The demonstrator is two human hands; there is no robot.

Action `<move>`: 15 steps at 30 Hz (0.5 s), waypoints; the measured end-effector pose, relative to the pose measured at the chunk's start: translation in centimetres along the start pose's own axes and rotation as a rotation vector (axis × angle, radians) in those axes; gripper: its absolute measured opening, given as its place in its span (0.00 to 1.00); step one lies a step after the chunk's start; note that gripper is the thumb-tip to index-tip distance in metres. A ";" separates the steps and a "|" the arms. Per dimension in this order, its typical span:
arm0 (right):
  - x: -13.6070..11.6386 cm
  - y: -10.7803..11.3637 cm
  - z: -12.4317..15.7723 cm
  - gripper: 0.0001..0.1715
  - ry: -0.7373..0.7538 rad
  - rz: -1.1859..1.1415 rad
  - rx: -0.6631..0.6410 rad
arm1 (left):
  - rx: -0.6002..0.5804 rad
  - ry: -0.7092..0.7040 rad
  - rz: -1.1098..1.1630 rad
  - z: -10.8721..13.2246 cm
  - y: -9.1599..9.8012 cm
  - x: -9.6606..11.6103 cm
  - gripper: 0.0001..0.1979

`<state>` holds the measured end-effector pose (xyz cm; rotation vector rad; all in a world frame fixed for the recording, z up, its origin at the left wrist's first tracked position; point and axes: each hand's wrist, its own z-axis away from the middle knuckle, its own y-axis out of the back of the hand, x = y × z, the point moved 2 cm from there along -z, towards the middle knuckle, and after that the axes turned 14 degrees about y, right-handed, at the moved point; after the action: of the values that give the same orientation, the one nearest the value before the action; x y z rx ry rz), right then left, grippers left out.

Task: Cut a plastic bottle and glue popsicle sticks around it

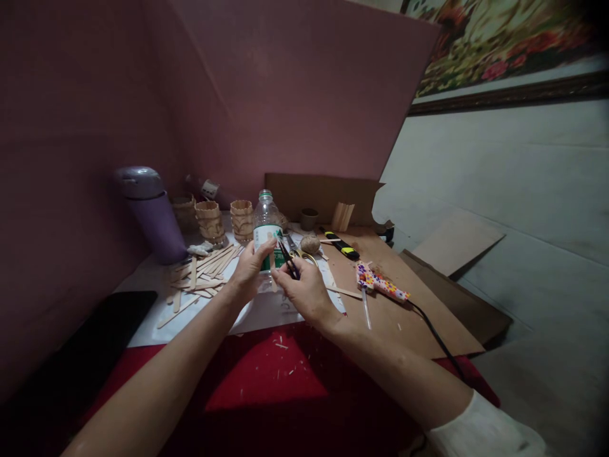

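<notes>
A pile of craft sticks (204, 277) lies loose, seemingly unused; stick-clad cups (210, 220) behind look finished. The left hand (248, 270) has fingers closed on one craft stick (273, 271), before the bottle (266, 212), trimming unclear; the right hand's (307, 292) fingers grip a dark hand tool (287, 257).

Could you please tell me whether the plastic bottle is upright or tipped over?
Upright: the plastic bottle has its neck pointing up, above its label.
</notes>
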<state>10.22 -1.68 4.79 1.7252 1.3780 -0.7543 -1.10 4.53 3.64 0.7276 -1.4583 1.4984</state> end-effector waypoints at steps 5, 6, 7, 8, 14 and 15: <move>0.1 -0.3 0.1 0.15 -0.096 -0.129 0.039 | -0.067 0.008 0.009 0.7 -0.5 0.5 0.26; 0.1 -0.4 0.2 0.15 -0.124 -0.158 0.046 | -0.079 0.004 0.010 0.8 -0.5 0.5 0.25; 0.2 -0.5 0.2 0.15 -0.151 -0.184 0.052 | -0.090 0.001 0.008 0.9 -0.5 0.5 0.24; 0.2 -0.6 0.2 0.15 -0.178 -0.208 0.060 | -0.101 0.001 0.004 0.9 -0.5 0.5 0.24; -0.1 -0.6 0.3 0.13 -0.253 -0.268 0.081 | -0.162 0.035 0.011 1.4 -0.3 0.7 0.22; -0.1 -0.6 0.3 0.13 -0.249 -0.266 0.082 | -0.175 0.041 0.009 1.4 -0.3 0.8 0.21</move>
<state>9.65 -1.96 4.58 1.4649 1.4317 -1.1466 -1.39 3.24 4.64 0.5817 -1.5410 1.3649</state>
